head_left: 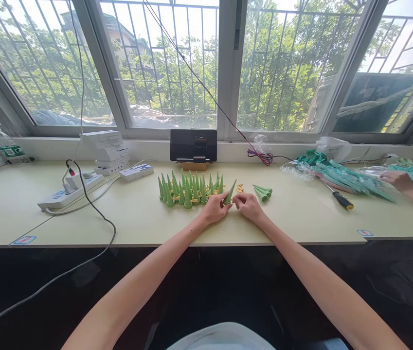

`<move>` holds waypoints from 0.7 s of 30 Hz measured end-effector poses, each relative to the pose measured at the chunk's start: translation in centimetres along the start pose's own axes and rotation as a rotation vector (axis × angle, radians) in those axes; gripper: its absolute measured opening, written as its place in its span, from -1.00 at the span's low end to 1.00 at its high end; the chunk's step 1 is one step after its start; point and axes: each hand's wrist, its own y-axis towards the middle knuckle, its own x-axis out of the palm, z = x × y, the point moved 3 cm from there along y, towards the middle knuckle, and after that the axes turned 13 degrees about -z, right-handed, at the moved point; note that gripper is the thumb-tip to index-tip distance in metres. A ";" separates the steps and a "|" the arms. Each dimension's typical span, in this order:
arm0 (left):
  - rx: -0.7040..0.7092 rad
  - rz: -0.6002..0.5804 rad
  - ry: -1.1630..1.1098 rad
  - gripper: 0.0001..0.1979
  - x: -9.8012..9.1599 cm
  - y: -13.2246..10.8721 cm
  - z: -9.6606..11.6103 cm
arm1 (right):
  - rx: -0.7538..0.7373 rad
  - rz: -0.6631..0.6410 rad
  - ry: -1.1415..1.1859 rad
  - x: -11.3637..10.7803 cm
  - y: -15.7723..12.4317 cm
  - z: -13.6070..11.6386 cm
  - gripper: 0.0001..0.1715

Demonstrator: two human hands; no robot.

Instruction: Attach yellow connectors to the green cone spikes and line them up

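A green cone (231, 190) leans slightly to the right, its lower part held in the fingers of my left hand (215, 209). Close beside its base, the fingers of my right hand (248, 206) are pinched together; what they hold is too small to make out. To the left stand several upright green cones (188, 195) in a tight group, with small yellow pieces among them. Behind my hands lies a small pile of yellow pieces (240, 187). Several more green cones (263, 193) lie on their sides to the right.
A tablet (193, 145) stands at the back. Left are a power strip (71, 191), cables and stacked white boxes (107, 151). Right are a screwdriver (342, 200), green packaged items (355, 181) and another person's hand (399, 180). The table's front edge (235, 242) runs below my forearms.
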 end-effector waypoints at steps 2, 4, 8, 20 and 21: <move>0.003 0.007 0.002 -0.69 0.0 0.0 0.0 | 0.018 -0.023 0.044 0.0 0.1 0.1 -0.64; 0.005 0.009 0.008 -0.71 0.0 0.0 0.0 | 0.017 -0.023 0.040 0.0 0.0 0.1 -0.63; -0.008 0.002 0.016 -0.82 0.0 0.0 0.1 | -0.025 0.019 -0.065 0.1 -0.2 -0.4 -0.65; -0.008 0.026 -0.017 -0.76 0.0 0.1 -0.2 | 0.001 -0.007 0.002 0.1 0.0 -0.1 -0.65; -0.006 0.035 -0.022 -0.72 0.1 0.1 -0.3 | 0.008 -0.019 0.029 0.1 0.0 0.0 -0.65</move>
